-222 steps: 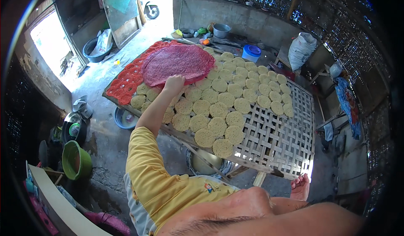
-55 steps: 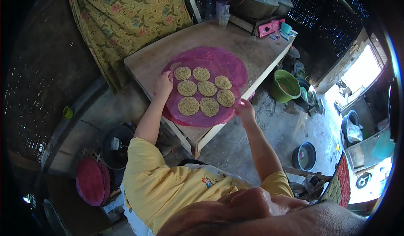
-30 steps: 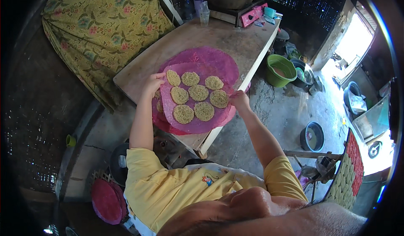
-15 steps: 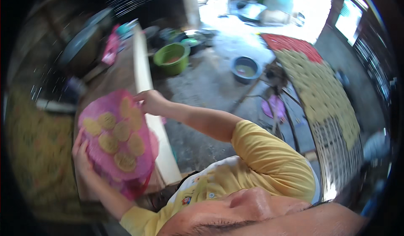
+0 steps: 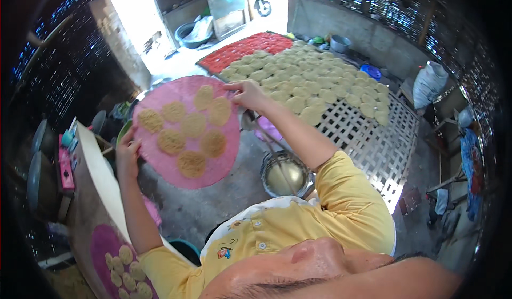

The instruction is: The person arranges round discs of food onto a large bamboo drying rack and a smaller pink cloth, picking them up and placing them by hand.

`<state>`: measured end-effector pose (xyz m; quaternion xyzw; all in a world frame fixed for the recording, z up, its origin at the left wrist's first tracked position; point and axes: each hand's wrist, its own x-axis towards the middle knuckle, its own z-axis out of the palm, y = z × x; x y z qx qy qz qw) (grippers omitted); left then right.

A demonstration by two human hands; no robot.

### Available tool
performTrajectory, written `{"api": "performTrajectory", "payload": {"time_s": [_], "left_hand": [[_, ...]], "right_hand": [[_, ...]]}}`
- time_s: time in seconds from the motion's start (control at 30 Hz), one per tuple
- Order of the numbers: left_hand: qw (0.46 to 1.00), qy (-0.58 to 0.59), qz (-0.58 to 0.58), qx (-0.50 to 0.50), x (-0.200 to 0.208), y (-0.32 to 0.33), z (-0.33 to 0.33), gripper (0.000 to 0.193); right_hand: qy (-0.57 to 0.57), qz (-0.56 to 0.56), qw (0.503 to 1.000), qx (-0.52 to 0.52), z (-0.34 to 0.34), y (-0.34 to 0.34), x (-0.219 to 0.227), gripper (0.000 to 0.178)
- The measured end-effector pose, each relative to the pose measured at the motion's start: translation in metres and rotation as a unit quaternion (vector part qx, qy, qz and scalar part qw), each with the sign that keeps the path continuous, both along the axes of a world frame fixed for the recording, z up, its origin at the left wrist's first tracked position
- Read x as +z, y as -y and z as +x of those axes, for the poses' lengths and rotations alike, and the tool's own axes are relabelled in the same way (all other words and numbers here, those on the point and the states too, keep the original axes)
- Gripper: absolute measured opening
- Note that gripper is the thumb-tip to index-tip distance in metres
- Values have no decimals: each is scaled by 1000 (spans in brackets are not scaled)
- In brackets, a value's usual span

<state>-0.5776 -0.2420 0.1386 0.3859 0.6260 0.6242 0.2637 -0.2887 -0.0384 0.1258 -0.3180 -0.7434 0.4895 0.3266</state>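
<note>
A round pink sheet (image 5: 216, 163) is held up in front of me, with several flat yellowish discs (image 5: 192, 126) spread over it. The left rim of the sheet is pinched in my left hand (image 5: 128, 155). At its upper right rim, the fingers of my right hand (image 5: 248, 95) close on the edge. Beyond the right hand lies a woven bamboo rack (image 5: 384, 149), partly covered by many similar pale discs (image 5: 304, 83). A second pink sheet (image 5: 101, 240) carrying more discs rests on the wooden table at lower left.
The long wooden table (image 5: 80, 192) runs along my left, with a pink object (image 5: 65, 163) at its far end. A round pot with pale liquid (image 5: 286, 177) stands on the floor near my body. Red pieces (image 5: 245, 51) cover the rack's far end. A white sack (image 5: 430, 84) leans at far right.
My view has swung right, away from the table. Both hands have carried the pink sheet with its discs from over the table to above the floor beside the rack.
</note>
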Motion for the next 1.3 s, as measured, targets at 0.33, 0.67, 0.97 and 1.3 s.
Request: {"api": "performTrajectory", "payload": {"time_s": [0.33,0.67,0.97,1.3], "left_hand": [[985,-93,3,-143,-90,-317,142,46],[816,-578,3,31,-158,-428,200,35],[817,-501,-43,-282,-148,-386,313,33],[816,-407,-25,-409,-150,-381,326,18]], "right_hand": [[-5,18,972,-233,218,-156,-54,47],[123,225,903,-345,276,-215,-154,39],[244,261,878,-318,230,-161,-151,22],[305,124,869,-370,194,-149,-145,25]]}}
